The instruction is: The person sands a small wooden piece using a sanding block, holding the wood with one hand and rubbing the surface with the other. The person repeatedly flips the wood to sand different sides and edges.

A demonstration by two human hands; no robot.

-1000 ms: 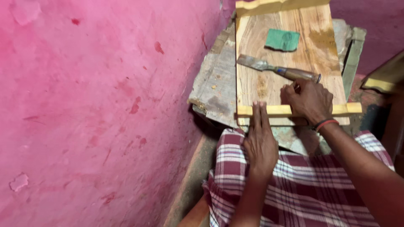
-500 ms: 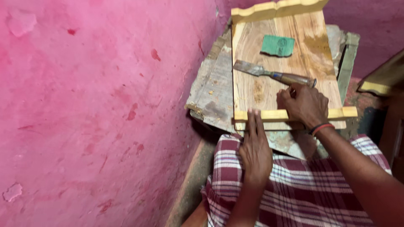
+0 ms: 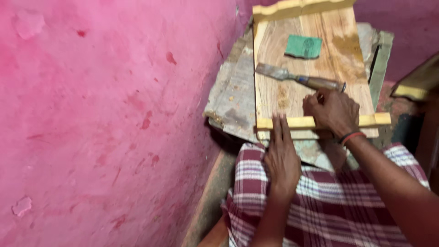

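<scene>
Overhead, the head camera shows one wooden board (image 3: 315, 68) with one yellow wood strip (image 3: 302, 122) lying across its near end. One left hand (image 3: 281, 155) lies flat, fingers straight and open, its fingertips touching the strip. One right hand (image 3: 333, 111) curls over the strip, pressing it (how tightly it grips is hidden). One chisel (image 3: 299, 78) and one green rectangular piece (image 3: 303, 46) lie farther up the board. Checked cloth (image 3: 320, 201) covers the lap; both forearms are cut off by the frame edge.
</scene>
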